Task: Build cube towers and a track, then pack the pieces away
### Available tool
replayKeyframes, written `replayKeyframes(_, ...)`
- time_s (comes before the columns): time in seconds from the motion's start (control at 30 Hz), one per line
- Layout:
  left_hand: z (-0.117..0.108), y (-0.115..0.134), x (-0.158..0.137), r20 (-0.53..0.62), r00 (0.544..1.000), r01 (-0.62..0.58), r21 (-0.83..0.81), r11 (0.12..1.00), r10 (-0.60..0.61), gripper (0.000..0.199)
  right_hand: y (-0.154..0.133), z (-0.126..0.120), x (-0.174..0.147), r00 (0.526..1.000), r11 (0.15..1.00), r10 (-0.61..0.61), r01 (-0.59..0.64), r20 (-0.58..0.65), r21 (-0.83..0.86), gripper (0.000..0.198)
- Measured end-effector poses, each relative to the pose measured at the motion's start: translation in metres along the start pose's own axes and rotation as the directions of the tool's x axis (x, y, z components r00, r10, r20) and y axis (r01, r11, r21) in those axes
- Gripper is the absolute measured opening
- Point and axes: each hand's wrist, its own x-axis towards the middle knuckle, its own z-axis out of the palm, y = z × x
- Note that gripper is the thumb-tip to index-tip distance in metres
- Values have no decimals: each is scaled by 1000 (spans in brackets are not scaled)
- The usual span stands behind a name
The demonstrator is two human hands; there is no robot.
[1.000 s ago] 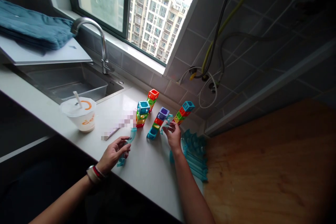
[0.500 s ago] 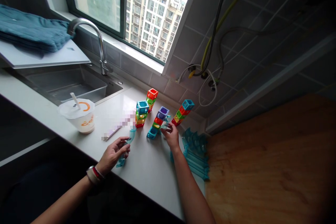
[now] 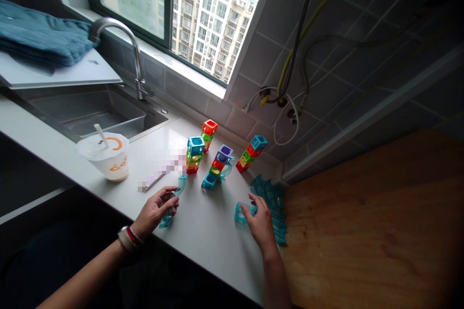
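Note:
My left hand (image 3: 159,210) is closed round a clear teal curved track piece (image 3: 181,185), whose lower end shows beneath the fingers. Over the counter at the right, my right hand (image 3: 260,219) has its thumb and fingers apart beside a teal see-through piece (image 3: 240,213); whether they touch it I cannot tell. A tower of coloured see-through blocks with a purple top (image 3: 219,164) stands between the hands, and a curved teal piece (image 3: 228,168) sits against its right side. More block towers stand around it: a blue-topped one (image 3: 195,154), a red-topped one (image 3: 209,134) and another blue-topped one (image 3: 252,153).
Several teal track pieces (image 3: 270,193) are heaped by the wooden board (image 3: 362,231) at right. A lidded drink cup with a straw (image 3: 108,157) stands at the counter's left, near the sink (image 3: 90,111) and tap (image 3: 136,58). A blurred pale strip (image 3: 161,174) lies between.
My right hand has left the curved piece at the purple-topped tower and moved right and nearer, to the loose teal piece. The left hand keeps its hold, almost unmoved.

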Motion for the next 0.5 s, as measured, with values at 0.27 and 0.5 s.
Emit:
replayKeyframes(0.27,1,3,-2,-13,1000,8,-35,999,-8,56,3,2,-34,984,929,-138,167,108,-330,69)
replayKeyframes(0.5,2,4,-1,-3,999,-40,-30,999,40,60,-42,24,-36,959,949,-222,254,178,-188,48)
